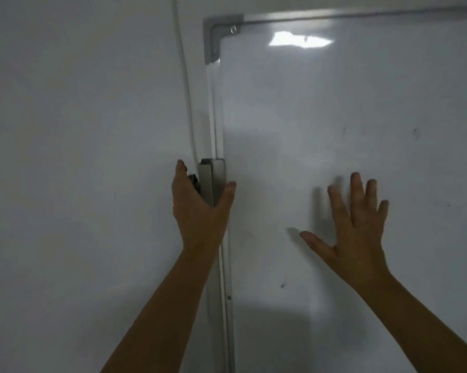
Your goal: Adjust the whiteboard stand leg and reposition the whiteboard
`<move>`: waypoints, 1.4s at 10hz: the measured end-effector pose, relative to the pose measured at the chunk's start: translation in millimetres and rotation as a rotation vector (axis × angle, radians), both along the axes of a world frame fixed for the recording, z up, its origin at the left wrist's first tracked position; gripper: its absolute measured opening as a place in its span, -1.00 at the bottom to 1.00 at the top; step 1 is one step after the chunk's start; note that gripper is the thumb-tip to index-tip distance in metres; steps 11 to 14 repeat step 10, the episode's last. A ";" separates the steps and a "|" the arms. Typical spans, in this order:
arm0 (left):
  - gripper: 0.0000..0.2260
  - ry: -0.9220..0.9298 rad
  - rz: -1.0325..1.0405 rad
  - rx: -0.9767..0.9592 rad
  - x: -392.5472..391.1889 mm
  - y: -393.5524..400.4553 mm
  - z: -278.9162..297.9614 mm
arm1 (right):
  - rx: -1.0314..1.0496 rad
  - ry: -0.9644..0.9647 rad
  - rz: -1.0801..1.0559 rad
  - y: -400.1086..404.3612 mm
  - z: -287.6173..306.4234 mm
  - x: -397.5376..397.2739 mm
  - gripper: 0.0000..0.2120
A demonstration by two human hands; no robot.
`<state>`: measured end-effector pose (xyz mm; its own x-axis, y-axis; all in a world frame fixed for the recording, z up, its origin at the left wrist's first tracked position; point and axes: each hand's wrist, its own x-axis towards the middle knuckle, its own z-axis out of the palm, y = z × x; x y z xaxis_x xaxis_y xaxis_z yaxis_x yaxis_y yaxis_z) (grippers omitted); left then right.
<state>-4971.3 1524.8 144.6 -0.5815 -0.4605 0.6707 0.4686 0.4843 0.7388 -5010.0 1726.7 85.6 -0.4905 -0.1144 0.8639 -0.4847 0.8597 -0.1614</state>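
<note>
A white whiteboard [348, 117] with a grey metal frame fills the right half of the view, its top left corner piece [213, 36] up high. A grey stand upright [212, 181] runs down its left edge. My left hand [200, 208] wraps this upright from the left, thumb on the board side, fingers behind by a small dark knob [193, 179]. My right hand [356, 230] lies flat on the board surface, fingers spread, holding nothing.
A plain white wall [78, 157] stands directly behind and to the left of the board. A thin white cable or conduit [185, 76] runs down the wall just left of the board's frame. The floor and stand feet are out of view.
</note>
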 end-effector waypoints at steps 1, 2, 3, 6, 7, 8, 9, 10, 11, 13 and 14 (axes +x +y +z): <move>-0.38 -0.157 0.121 -0.162 -11.1 -13.0 12.8 | 0.125 -0.080 -0.077 -15.0 19.6 -9.5 -0.18; -0.52 -0.210 0.143 -0.291 -15.9 -28.0 12.6 | 0.236 -0.096 -0.146 -25.0 12.0 -18.1 -0.15; -0.53 -0.220 0.159 -0.293 -15.1 -37.0 14.4 | 0.243 -0.029 -0.167 -32.5 5.0 -19.1 -0.20; -0.53 -0.194 0.112 -0.248 -14.8 -38.5 13.6 | 0.219 -0.049 -0.172 -33.6 9.2 -10.5 -0.29; -0.52 -0.211 0.083 -0.220 -13.9 -36.7 13.4 | 0.207 -0.088 -0.118 -27.5 16.4 1.0 -0.30; -0.45 -0.169 0.078 -0.206 -10.1 -34.1 11.2 | 0.126 -0.107 -0.028 -18.7 24.7 12.0 -0.33; -0.40 0.015 0.104 -0.225 3.1 -32.4 0.8 | -0.016 0.011 0.135 -6.7 50.4 32.2 -0.26; -0.49 0.252 0.080 -0.311 31.5 -27.0 -38.8 | -0.202 0.211 0.342 14.7 96.5 70.1 -0.44; -0.49 0.252 0.080 -0.311 31.5 -27.0 -38.8 | -0.202 0.211 0.342 14.7 96.5 70.1 -0.44; -0.49 0.252 0.080 -0.311 31.5 -27.0 -38.8 | -0.202 0.211 0.342 14.7 96.5 70.1 -0.44; -0.49 0.252 0.080 -0.311 31.5 -27.0 -38.8 | -0.202 0.211 0.342 14.7 96.5 70.1 -0.44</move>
